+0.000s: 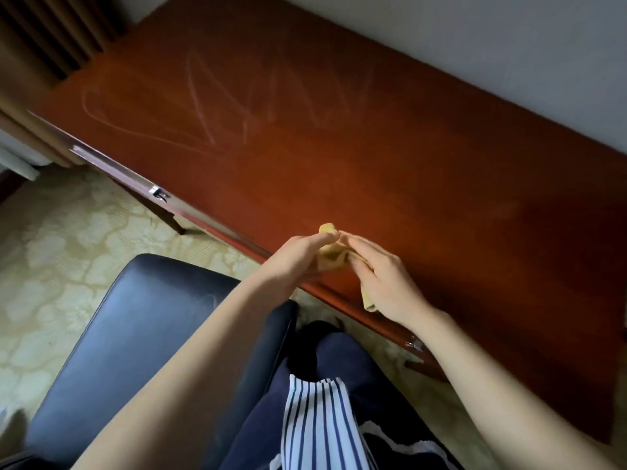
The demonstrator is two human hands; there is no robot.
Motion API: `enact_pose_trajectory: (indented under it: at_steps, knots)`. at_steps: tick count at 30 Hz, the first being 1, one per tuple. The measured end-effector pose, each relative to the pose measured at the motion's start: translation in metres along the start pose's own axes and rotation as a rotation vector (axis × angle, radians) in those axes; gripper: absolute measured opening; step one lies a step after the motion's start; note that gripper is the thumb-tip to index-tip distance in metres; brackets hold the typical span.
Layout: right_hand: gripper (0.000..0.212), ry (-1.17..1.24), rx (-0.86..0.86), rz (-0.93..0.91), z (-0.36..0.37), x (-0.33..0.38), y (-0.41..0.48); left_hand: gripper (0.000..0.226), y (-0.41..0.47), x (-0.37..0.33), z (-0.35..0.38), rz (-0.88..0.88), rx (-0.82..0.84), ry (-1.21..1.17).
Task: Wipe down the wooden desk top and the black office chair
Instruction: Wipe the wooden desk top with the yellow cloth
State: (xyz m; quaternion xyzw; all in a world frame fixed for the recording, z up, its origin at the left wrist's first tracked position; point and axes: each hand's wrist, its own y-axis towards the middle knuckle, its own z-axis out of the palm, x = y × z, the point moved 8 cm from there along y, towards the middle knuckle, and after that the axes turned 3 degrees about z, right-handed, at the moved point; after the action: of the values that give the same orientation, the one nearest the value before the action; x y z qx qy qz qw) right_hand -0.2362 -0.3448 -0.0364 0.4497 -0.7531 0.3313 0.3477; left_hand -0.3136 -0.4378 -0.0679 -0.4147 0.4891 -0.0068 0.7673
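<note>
A reddish wooden desk top (390, 157) runs diagonally across the view, with pale wipe streaks on its far left part. A small yellow cloth (334, 254) is bunched over the desk's front edge. My left hand (298, 256) pinches its left side and my right hand (383, 276) grips its right side, with a tail of cloth hanging below the right palm. The black office chair (142, 320) stands at the lower left, under my left forearm.
A grey wall (492, 39) backs the desk. Brown curtains (44, 32) hang at the upper left. Patterned cream carpet (61, 245) covers the floor. Metal drawer pulls (158, 193) sit under the desk's front edge. My legs and a striped apron (319, 425) fill the bottom centre.
</note>
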Motion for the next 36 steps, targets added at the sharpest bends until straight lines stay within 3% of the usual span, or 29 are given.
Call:
enact_pose_trajectory:
  at_steps: [2, 5, 7, 10, 12, 14, 17, 20, 23, 25, 27, 29, 32, 36]
  knots:
    - [0.050, 0.080, -0.019, 0.054, -0.015, -0.001, -0.009, 0.019, 0.003, -0.018, 0.023, 0.074, 0.055, 0.043]
    - [0.062, 0.613, 0.081, 0.090, -0.036, -0.003, -0.021, 0.013, 0.008, -0.041, 0.042, 0.167, 0.057, 0.115]
    - [0.062, 0.909, 0.038, 0.158, -0.060, -0.017, -0.029, 0.015, 0.011, -0.056, 0.054, 0.209, 0.047, 0.138]
    - [0.052, 0.982, -0.097, 0.330, -0.084, -0.054, -0.038, 0.015, 0.013, -0.072, 0.079, 0.239, 0.141, 0.151]
    - [0.051, 1.025, -0.036, 0.391, -0.085, -0.067, -0.040, 0.016, 0.014, -0.079, 0.098, 0.234, 0.241, 0.155]
    - [0.047, 1.051, 0.016, 0.399, -0.090, -0.072, -0.043, 0.019, 0.018, -0.085, 0.113, 0.250, 0.240, 0.235]
    - [0.034, 0.913, -0.113, 0.378, -0.114, -0.080, -0.044, 0.019, 0.025, -0.094, 0.116, 0.322, 0.102, 0.459]
    - [0.017, 0.690, -0.416, 0.416, -0.156, -0.105, -0.052, 0.036, 0.031, -0.096, 0.108, 0.353, -0.019, 0.654]
    - [0.026, 0.151, -0.762, 0.444, -0.203, -0.119, -0.060, 0.035, 0.036, -0.092, 0.099, 0.336, -0.051, 0.729]
    - [0.028, -0.123, -0.876, 0.460, -0.207, -0.118, -0.059, 0.031, 0.040, -0.086, 0.095, 0.317, -0.048, 0.722]
    - [0.027, -0.308, -0.833, 0.382, -0.186, -0.111, -0.047, 0.029, 0.045, -0.080, 0.093, 0.297, -0.044, 0.733]
    - [0.026, -0.462, -0.671, 0.230, -0.146, -0.105, -0.030, 0.029, 0.051, -0.075, 0.089, 0.271, -0.038, 0.743]
    - [0.036, -0.644, -0.445, 0.166, -0.101, -0.118, -0.017, 0.025, 0.064, -0.071, 0.078, 0.249, -0.034, 0.756]
    - [0.048, -0.610, -0.371, 0.206, -0.087, -0.145, -0.011, 0.028, 0.083, -0.073, 0.060, 0.275, -0.042, 0.857]
